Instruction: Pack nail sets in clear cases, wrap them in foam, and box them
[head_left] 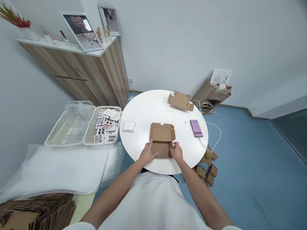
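Cardboard box (162, 136) lies just below frame centre, tray crosswise, between your left hand (146, 154), fingers apart, and right hand (177, 151), fingers clamped on its right wall.

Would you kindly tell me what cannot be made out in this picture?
Head view, open box: part of its left side hidden by the left hand.
Head view, purple object: details masked by pixelation.
Head view, white printed sheet: text too small to read.
Head view, cardboard stack: blurred and cut off by the bottom edge.
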The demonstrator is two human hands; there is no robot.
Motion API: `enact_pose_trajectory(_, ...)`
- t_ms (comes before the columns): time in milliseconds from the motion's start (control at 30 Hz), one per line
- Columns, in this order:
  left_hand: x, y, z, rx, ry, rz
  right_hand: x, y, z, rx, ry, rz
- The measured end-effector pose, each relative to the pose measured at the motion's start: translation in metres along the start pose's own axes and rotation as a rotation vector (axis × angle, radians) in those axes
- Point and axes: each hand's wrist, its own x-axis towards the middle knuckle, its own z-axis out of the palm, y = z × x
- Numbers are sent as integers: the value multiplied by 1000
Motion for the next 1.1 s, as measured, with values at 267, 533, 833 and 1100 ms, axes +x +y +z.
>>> enact_pose_trajectory(267,-11,-13,12,-204,54,-17,1,-1,4,18,49,9)
enact_pose_trajectory(533,-23,-8,34,-352,128,-152,-27,8,1,98,17,41)
enact_pose_trajectory(833,10,23,29,-408,135,-149,-17,14,-14,79,-84,23)
enact_pose_trajectory(1100,12,28,29,-408,150,-238,-7,24,-29,185,-2,-8)
